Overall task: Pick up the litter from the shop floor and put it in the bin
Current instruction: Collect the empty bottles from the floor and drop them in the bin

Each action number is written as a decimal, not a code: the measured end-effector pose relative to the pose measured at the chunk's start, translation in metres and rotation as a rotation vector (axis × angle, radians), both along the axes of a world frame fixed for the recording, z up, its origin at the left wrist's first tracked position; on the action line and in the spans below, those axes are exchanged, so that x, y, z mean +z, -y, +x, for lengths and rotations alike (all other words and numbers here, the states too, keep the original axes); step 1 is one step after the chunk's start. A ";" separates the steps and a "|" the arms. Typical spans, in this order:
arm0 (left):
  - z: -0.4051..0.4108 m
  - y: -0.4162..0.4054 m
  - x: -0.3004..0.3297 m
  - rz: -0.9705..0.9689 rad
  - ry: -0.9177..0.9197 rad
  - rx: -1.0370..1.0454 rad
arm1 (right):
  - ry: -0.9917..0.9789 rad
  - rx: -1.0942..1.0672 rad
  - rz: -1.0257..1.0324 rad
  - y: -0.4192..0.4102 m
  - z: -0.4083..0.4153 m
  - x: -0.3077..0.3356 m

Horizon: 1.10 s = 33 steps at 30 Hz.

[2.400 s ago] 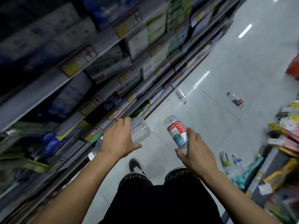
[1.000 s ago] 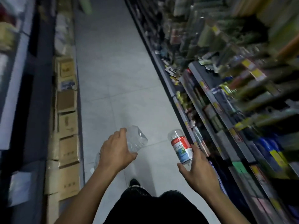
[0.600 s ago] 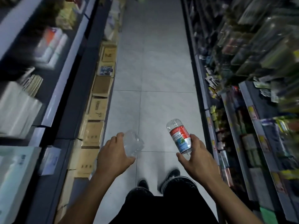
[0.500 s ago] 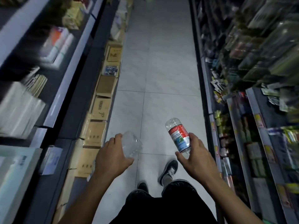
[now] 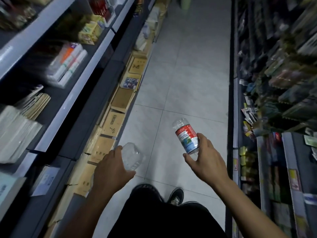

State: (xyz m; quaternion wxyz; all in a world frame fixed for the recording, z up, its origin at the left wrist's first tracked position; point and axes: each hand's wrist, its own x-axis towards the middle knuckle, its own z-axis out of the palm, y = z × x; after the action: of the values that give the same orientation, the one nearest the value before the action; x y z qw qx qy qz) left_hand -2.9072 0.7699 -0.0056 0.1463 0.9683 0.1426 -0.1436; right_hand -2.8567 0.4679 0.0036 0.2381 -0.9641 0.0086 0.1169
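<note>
My left hand (image 5: 111, 166) grips a clear, label-free plastic bottle (image 5: 133, 156); its base pokes out past my fingers. My right hand (image 5: 206, 160) holds a second clear plastic bottle (image 5: 186, 135) with a red, white and blue label, its base pointing up and away from me. Both hands are held out in front of my waist, over the grey tiled aisle floor (image 5: 185, 86). A blurred pale green shape (image 5: 186, 3) stands at the far end of the aisle; I cannot tell whether it is the bin.
Shelving (image 5: 56, 69) with boxes and books lines the left side, with a row of cardboard boxes (image 5: 120, 100) along its foot. Packed shelves (image 5: 281, 93) run along the right. My black shorts and shoe (image 5: 175, 196) show below.
I have turned away from the littered floor into a narrow aisle and walked forward along it. Both hands keep hold of their bottles in much the same pose.
</note>
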 end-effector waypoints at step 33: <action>0.581 0.012 0.013 -0.069 0.116 -0.324 | -0.076 -0.318 0.011 0.007 0.422 -0.012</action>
State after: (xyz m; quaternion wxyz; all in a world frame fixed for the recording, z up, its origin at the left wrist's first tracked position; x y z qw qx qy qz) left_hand -2.3264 0.7578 0.0078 0.1623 0.9797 -0.0287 -0.1141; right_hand -2.4345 0.4608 -0.0087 0.2584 -0.9442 0.1696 0.1142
